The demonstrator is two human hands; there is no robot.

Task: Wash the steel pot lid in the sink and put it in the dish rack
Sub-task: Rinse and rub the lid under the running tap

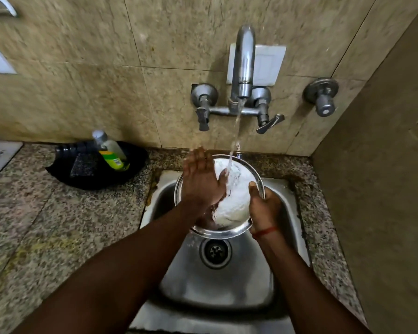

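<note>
The round steel pot lid (237,203) is held tilted over the steel sink (287,213), its face white with foam. Water from the wall tap (243,66) falls onto it. My right hand (263,208) grips the lid's right rim, thumb on the upper face. My left hand (200,182) lies flat on the lid's left half with fingers spread, covering that part. No dish rack is in view.
A black tray (65,174) on the granite counter (46,225) left of the sink holds a scrub pad (82,166) and a green dish-soap bottle (112,153). The drain (215,251) sits below the lid. A tiled wall stands close on the right.
</note>
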